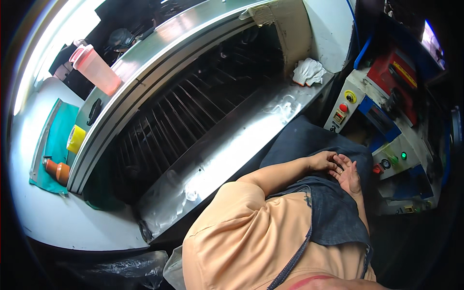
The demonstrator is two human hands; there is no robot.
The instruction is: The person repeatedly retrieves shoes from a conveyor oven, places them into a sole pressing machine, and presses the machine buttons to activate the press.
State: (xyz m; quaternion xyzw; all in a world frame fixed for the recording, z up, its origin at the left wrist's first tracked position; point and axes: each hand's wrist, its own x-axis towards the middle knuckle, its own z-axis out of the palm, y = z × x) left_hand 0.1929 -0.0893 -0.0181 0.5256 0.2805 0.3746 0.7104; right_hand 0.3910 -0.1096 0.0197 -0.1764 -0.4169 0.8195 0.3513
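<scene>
Head view: right hand (349,178) is held palm showing, fingers loosely spread. Its fingers are met by the left hand (323,161), fingers bent; whether anything is pinched cannot be told. Both (2) are held over the dark apron (333,220), worn across chest and lap. White gloves (309,72) are seen on the metal ledge (227,157), near 1 control panel (342,107).

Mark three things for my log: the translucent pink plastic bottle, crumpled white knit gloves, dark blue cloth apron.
Translucent pink plastic bottle (100,72), head view: mid-body.
Crumpled white knit gloves (309,72), head view: bundle's middle.
Dark blue cloth apron (334,216), head view: bib.
</scene>
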